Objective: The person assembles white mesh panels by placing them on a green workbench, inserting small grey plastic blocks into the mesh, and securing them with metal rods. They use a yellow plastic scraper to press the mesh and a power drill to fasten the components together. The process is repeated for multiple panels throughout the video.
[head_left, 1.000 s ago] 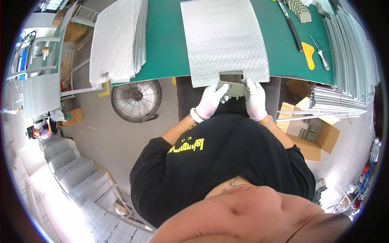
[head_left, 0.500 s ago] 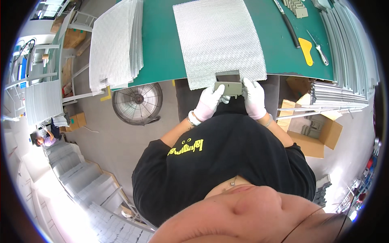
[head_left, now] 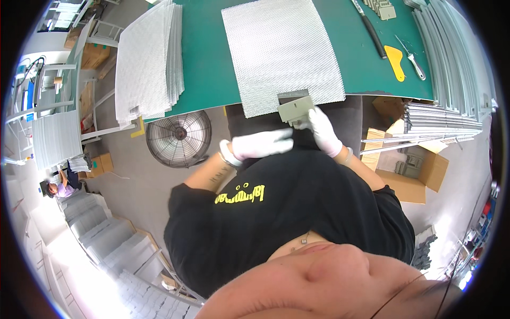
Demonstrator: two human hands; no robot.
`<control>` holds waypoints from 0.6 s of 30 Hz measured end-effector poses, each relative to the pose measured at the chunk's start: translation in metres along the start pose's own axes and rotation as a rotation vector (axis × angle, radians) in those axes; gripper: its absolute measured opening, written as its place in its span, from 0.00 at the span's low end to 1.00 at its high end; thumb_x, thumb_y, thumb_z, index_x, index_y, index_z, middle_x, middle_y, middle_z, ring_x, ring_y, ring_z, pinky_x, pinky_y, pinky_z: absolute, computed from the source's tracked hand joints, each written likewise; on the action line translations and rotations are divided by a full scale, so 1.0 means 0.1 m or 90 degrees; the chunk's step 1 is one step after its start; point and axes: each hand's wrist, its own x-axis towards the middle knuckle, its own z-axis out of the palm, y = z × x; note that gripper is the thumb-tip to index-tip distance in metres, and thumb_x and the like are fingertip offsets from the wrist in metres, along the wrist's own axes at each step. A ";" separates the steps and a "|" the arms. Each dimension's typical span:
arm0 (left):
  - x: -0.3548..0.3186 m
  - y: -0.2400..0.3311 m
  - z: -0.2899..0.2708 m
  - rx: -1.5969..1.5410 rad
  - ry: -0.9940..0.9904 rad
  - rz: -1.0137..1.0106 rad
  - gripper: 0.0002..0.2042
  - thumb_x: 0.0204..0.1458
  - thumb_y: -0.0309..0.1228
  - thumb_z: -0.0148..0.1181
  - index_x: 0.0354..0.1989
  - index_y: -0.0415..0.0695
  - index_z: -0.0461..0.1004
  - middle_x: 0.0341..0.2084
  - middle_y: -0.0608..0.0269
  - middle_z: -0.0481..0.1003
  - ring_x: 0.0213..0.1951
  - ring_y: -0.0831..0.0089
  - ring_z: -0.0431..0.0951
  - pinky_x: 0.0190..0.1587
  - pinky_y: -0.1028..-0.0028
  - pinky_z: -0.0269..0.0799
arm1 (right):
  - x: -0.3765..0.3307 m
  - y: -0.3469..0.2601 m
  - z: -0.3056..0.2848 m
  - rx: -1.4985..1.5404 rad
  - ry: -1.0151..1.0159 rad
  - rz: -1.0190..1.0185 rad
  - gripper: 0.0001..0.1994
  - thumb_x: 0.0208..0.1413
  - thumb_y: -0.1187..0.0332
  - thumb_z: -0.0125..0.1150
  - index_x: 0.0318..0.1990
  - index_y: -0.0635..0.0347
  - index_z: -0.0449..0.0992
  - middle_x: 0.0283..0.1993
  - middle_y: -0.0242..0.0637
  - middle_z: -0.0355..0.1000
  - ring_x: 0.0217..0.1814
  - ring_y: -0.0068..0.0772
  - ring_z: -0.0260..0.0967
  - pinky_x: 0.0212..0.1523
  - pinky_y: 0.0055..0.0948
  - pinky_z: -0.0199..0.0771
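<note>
My right hand (head_left: 324, 132), in a white glove, grips a grey-green plastic plate (head_left: 296, 110) by its right end. The plate is tilted, its right end higher, in front of the notch in a silver mesh sheet (head_left: 281, 53). Whether plate and sheet touch, I cannot tell. The sheet lies on a green table (head_left: 207, 58), its notched end reaching past the near edge. My left hand (head_left: 263, 144), gloved as well, is off the plate with its fingers stretched out to the right, slightly blurred, close to my body.
A stack of mesh sheets (head_left: 146, 64) overhangs the table's left side. To the right lie a black-handled tool (head_left: 373, 36), a yellow scraper (head_left: 394, 63), a screwdriver (head_left: 417, 66) and several grey plates (head_left: 386, 11). A fan (head_left: 179, 135) and an open carton (head_left: 406, 186) are below.
My left hand has let go of the plate and drawn back toward my body, its fingers straightening. The plate, in my right hand, has tilted, its right end rising.
</note>
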 end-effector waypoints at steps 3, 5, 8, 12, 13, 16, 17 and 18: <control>-0.02 0.50 -0.55 0.067 -0.294 0.129 0.32 0.69 0.50 0.53 0.70 0.34 0.66 0.66 0.46 0.70 0.67 0.63 0.70 0.70 0.64 0.63 | 0.10 0.06 0.04 0.010 -0.105 0.012 0.23 0.74 0.49 0.48 0.51 0.64 0.76 0.38 0.34 0.77 0.37 0.21 0.72 0.40 0.26 0.74; 0.24 0.76 -0.74 0.139 0.048 0.260 0.31 0.66 0.50 0.57 0.70 0.41 0.67 0.67 0.45 0.68 0.68 0.59 0.69 0.71 0.56 0.61 | 0.14 0.07 0.08 0.056 -0.096 -0.005 0.21 0.74 0.52 0.48 0.50 0.63 0.77 0.38 0.33 0.77 0.34 0.21 0.72 0.39 0.26 0.74; 0.76 1.02 -0.86 1.059 0.374 0.426 0.33 0.60 0.54 0.59 0.71 0.51 0.68 0.69 0.43 0.64 0.71 0.45 0.62 0.73 0.43 0.51 | 0.06 0.04 0.12 0.060 0.096 -0.078 0.20 0.75 0.54 0.48 0.48 0.64 0.77 0.39 0.33 0.78 0.35 0.18 0.71 0.37 0.25 0.72; 1.01 0.85 -0.50 1.029 0.403 0.400 0.35 0.57 0.57 0.59 0.71 0.54 0.68 0.71 0.42 0.62 0.72 0.37 0.58 0.73 0.36 0.44 | -0.17 0.02 0.08 0.108 0.264 -0.137 0.18 0.74 0.58 0.50 0.50 0.66 0.77 0.43 0.35 0.78 0.40 0.20 0.71 0.42 0.27 0.73; 1.01 0.78 -0.39 1.020 0.394 0.363 0.36 0.56 0.58 0.59 0.71 0.54 0.68 0.71 0.42 0.61 0.72 0.36 0.57 0.73 0.35 0.43 | -0.20 0.03 0.07 0.174 0.345 -0.101 0.17 0.74 0.59 0.50 0.50 0.66 0.77 0.44 0.35 0.77 0.41 0.20 0.71 0.42 0.27 0.73; 0.98 0.66 -0.22 0.996 0.436 0.364 0.35 0.57 0.55 0.59 0.72 0.53 0.67 0.71 0.39 0.60 0.71 0.33 0.57 0.73 0.34 0.43 | -0.17 0.07 0.01 0.083 0.353 -0.129 0.17 0.74 0.59 0.50 0.50 0.66 0.77 0.46 0.35 0.76 0.43 0.20 0.70 0.44 0.26 0.73; 0.98 0.65 -0.20 0.985 0.460 0.391 0.35 0.58 0.54 0.59 0.72 0.52 0.67 0.71 0.38 0.60 0.71 0.32 0.57 0.73 0.34 0.43 | -0.14 0.07 -0.03 0.017 0.318 -0.201 0.16 0.74 0.60 0.50 0.50 0.65 0.77 0.45 0.32 0.76 0.43 0.19 0.70 0.46 0.26 0.73; 0.97 0.65 -0.19 0.984 0.452 0.363 0.34 0.57 0.54 0.59 0.72 0.52 0.67 0.71 0.37 0.60 0.71 0.32 0.57 0.73 0.34 0.43 | -0.11 0.06 -0.07 0.034 0.301 -0.171 0.15 0.74 0.60 0.50 0.50 0.64 0.77 0.44 0.31 0.75 0.43 0.18 0.69 0.45 0.26 0.73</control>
